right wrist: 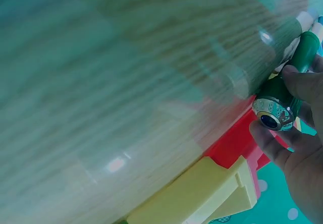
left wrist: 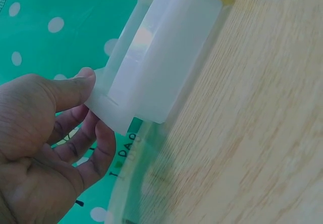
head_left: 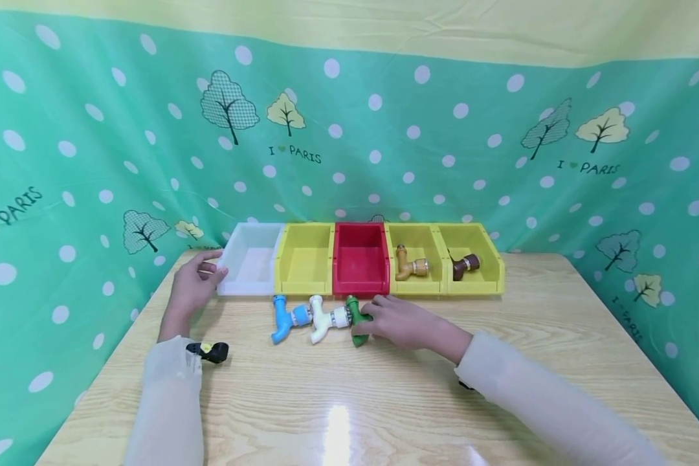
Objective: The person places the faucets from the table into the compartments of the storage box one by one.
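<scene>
The green tap (head_left: 355,317) is gripped between the thumb and curled fingers of the right hand (head_left: 397,321), just in front of the red plastic bin (head_left: 360,287); whether it is lifted off the wood-grain table (head_left: 268,401) cannot be told. At the far left end of the row from the red bin, a corner of the translucent white bin (head_left: 246,287) is pinched between the thumb and fingers of the left hand (head_left: 195,285). In front of the red bin and to its left, the white tap (head_left: 320,321) is laid just beside the green one, and the blue tap (head_left: 282,319) is laid beyond it. One yellow bin (head_left: 303,287) is set against the red bin's left side. To the red bin's right, the ochre tap (head_left: 404,266) is held in the adjoining yellow bin (head_left: 415,287), and the dark brown tap (head_left: 459,267) in the outermost yellow bin (head_left: 472,287). Behind the red bin, a green polka-dotted cloth (head_left: 384,129) is hung, printed with trees and "PARIS".
</scene>
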Demonstrator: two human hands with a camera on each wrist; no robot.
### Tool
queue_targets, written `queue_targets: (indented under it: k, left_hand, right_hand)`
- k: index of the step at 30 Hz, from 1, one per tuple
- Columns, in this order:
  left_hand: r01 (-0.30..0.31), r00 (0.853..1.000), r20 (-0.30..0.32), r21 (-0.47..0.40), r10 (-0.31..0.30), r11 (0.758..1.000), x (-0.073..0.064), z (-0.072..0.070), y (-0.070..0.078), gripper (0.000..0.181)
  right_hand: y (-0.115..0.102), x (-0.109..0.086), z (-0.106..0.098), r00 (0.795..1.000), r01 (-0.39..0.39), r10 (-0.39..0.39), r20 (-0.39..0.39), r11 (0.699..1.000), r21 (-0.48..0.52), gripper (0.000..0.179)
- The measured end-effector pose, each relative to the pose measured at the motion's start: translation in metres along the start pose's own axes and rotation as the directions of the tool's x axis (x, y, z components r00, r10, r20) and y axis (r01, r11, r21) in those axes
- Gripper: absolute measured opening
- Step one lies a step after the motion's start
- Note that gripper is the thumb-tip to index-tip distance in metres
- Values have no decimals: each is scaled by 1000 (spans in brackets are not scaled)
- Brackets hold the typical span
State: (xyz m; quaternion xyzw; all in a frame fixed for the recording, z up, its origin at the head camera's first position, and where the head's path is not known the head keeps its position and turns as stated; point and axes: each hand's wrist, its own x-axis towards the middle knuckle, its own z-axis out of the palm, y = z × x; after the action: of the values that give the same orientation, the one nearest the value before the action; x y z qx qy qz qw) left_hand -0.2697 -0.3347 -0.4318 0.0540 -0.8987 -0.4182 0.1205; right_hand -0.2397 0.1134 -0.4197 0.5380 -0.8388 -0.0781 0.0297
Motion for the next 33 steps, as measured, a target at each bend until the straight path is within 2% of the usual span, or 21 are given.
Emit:
queue_targets:
  k: [5, 16, 24, 33]
  left_hand:
    - [1, 1000, 3, -5, -1, 1000, -1, -1, 0, 51]
    - [-11, 1000, 0, -4, 11, 1000, -2, -1, 1, 51]
    - [-20, 1000, -8, -7, 20, 1000, -2, 0, 0, 49]
    - [-17, 1000, -9, -6, 17, 1000, -3, 0, 1, 49]
  right_hand:
    - [0, 1, -1, 1000, -10, 10, 11, 999, 34, 37]
    - [-1, -6, -5, 1000, 24, -24, -10, 999, -32, 39]
    - [0, -15, -13, 1000, 26, -26, -6, 999, -37, 38]
    - [12, -12, -26, 997, 11, -17, -81, 997, -80, 44]
